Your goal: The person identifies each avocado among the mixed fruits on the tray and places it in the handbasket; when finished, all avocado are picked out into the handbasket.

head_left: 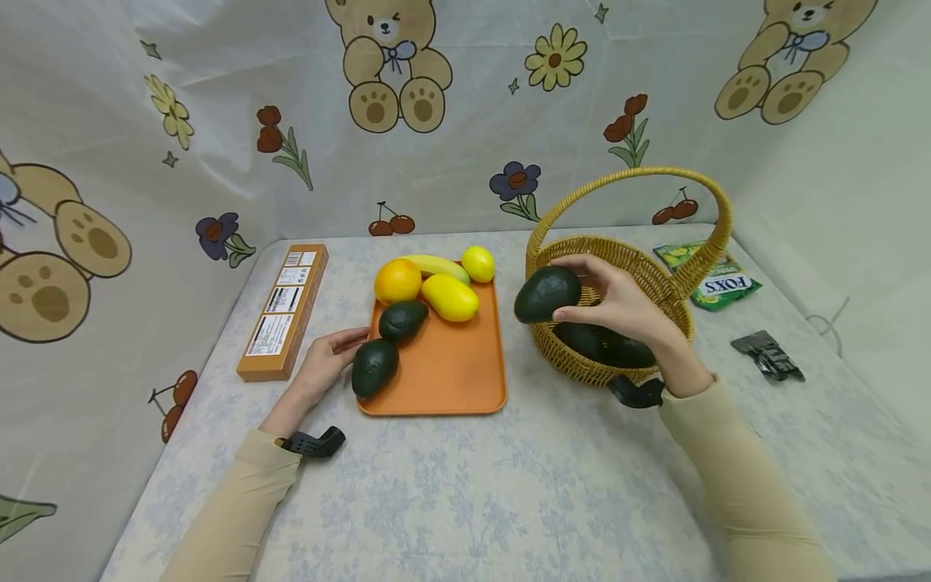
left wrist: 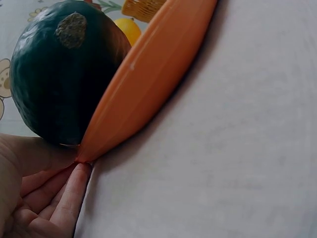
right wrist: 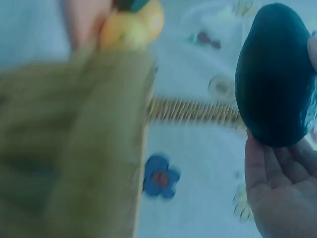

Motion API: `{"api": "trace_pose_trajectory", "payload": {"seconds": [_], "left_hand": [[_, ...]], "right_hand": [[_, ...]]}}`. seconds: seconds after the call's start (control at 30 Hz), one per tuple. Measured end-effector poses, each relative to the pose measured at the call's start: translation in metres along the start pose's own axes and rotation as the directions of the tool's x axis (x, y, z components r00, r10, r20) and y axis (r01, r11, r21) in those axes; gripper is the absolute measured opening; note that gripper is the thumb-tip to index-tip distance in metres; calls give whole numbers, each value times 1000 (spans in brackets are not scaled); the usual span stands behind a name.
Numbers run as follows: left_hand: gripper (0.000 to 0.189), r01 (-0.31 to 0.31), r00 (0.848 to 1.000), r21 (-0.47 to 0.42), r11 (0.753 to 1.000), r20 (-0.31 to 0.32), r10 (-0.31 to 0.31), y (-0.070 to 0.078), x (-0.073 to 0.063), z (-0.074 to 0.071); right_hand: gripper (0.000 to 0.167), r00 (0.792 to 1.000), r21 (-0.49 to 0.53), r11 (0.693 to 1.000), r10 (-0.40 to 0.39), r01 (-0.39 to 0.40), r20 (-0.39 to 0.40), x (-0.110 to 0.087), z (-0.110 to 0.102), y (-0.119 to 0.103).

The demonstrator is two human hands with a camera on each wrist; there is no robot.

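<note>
My right hand [head_left: 618,297] grips a dark green avocado [head_left: 547,294] at the left rim of a wicker basket [head_left: 556,354] with a tall handle. More dark avocados [head_left: 582,339] lie inside the basket. On the left, thumb and fingers of my left hand [head_left: 327,364] pinch the rim of an orange tray [head_left: 454,376]; the left wrist view shows this grip beside an avocado [left wrist: 64,79]. Two avocados [head_left: 375,369] rest at the tray's left side. Behind them are an orange [head_left: 398,281], a banana [head_left: 436,265], a yellow mango [head_left: 451,297] and a lemon [head_left: 478,263].
A flat brown box [head_left: 284,311] with white labels lies left of the tray. To the basket's right are a green FOXS bag [head_left: 716,283] and a crumpled black packet [head_left: 767,354]. A printed cloth [head_left: 465,178] hangs behind the table.
</note>
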State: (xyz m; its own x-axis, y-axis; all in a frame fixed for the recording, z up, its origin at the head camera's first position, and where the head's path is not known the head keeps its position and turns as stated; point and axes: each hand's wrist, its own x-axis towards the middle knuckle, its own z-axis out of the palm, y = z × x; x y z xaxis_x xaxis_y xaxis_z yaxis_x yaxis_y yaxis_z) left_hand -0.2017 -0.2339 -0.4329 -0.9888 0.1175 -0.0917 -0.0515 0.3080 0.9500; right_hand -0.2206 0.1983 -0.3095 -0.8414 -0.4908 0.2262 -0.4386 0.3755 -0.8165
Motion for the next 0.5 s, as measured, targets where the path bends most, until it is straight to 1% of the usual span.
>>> {"api": "trace_pose_trajectory", "payload": {"seconds": [0.1,0.13,0.2,0.27,0.5], "left_hand": [[44,9,1000,11,1000,-1,-9,2,-1,-1],[44,6,1000,14,1000,-2,-6,0,0,-1],[45,6,1000,21,1000,-6,-6,-5,2,-2],[45,5,1000,21,1000,-6,-5,-5,2,-2],[44,-6,1000,28,1000,2,6,-8,3,-1]], "right_hand": [[62,992,-51,993,104,-108,-70,-12,-15,25],[62,987,-64,988,137,-142,-86,-16,-19,31],[61,976,-83,977,184,-194,-116,-22,-25,41],[63,965,-101,966,223,-237,-136,-27,-30,50],[68,950,-142,946,269,-291,-157,-38,-36,68]]}}
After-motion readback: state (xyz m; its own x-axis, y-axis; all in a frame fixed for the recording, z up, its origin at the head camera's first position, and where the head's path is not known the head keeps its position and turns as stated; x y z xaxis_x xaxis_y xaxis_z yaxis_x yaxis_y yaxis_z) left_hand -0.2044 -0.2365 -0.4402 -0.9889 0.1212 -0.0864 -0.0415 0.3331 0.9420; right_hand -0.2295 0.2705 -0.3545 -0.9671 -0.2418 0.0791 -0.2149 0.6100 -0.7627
